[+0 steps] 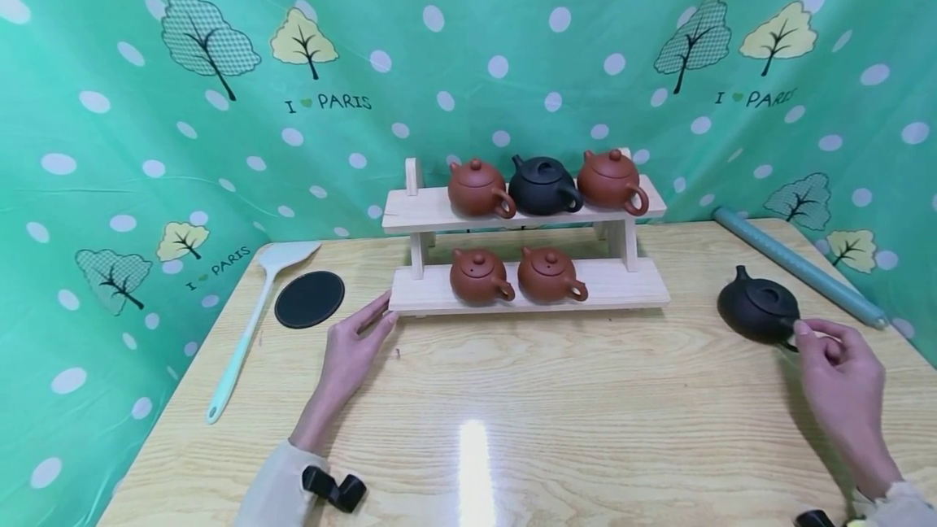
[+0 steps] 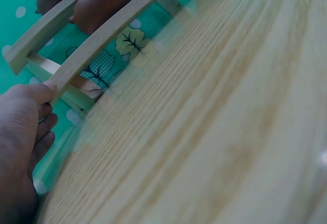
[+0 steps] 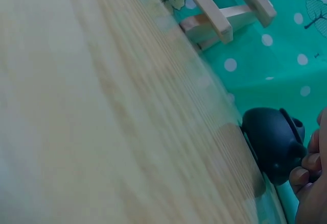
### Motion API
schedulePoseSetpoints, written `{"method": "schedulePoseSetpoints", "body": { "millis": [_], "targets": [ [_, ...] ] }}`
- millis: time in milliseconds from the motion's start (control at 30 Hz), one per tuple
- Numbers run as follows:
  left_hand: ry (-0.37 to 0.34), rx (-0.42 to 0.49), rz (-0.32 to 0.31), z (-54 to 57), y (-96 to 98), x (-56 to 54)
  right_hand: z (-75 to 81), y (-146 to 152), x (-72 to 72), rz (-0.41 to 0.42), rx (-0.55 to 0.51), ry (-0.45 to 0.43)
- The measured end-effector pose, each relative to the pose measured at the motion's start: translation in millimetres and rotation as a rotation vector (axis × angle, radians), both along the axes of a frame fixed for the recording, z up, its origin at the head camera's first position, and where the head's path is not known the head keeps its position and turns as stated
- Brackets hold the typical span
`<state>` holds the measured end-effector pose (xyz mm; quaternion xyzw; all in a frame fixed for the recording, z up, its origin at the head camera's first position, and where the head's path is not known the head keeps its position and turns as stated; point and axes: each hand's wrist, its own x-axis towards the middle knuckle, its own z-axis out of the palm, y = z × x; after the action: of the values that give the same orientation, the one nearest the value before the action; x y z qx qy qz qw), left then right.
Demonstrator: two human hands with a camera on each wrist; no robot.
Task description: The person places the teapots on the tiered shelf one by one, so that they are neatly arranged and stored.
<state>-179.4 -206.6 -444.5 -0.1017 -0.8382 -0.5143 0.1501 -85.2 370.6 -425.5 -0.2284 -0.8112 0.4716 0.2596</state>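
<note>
My right hand (image 1: 842,372) pinches the handle of a black teapot (image 1: 757,310) on the right side; its spout points away from me. In the right wrist view, fingertips (image 3: 300,175) close on that handle, and I cannot tell whether the base touches the table. On the left, my left hand (image 1: 351,352) grips the left end of a two-tier wooden shelf (image 1: 622,293) at its lower board, thumb in front. Its upper tier bears a brown teapot (image 1: 477,189), a black teapot (image 1: 540,187) and another brown teapot (image 1: 609,179). Two smaller brown teapots (image 1: 479,276) sit below.
A round black coaster (image 1: 310,299) and a pale green spatula (image 1: 252,332) lie on the wooden table (image 1: 549,413), left of the shelf. A teal roll (image 1: 801,267) lies along the right edge. Behind hangs a green dotted cloth (image 1: 468,47).
</note>
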Motion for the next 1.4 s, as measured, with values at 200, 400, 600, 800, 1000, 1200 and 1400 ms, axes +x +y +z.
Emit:
{"method": "schedulePoseSetpoints", "body": {
  "millis": [200, 400, 600, 800, 1000, 1200, 1400],
  "targets": [
    [-0.007, 0.01, -0.005, -0.7, -0.5, 0.0, -1.1, 4, 0.0, -0.018, -0.002, -0.029],
    [-0.018, 0.01, 0.0, -0.8, -1.2, 0.1, -2.1, 5, -0.4, -0.044, 0.032, -0.075],
    [-0.013, 0.004, -0.002, -1.2, -1.3, -0.2, -4.0, 8, 0.1, -0.04, 0.055, -0.108],
    [-0.007, 0.0, 0.0, -1.0, -0.9, -0.1, -6.3, 11, 0.4, -0.017, 0.076, -0.117],
    [-0.009, 0.004, -0.001, -1.0, -0.9, -0.4, -10.9, 16, 2.7, 0.039, 0.074, -0.111],
    [-0.012, 0.008, -0.003, -0.8, -0.7, 0.2, -14.1, 20, 2.9, 0.072, 0.117, -0.137],
    [-0.02, 0.009, 0.001, 0.5, -0.7, 0.1, -12.9, 22, 1.6, 0.104, 0.162, -0.146]
  ]
}}
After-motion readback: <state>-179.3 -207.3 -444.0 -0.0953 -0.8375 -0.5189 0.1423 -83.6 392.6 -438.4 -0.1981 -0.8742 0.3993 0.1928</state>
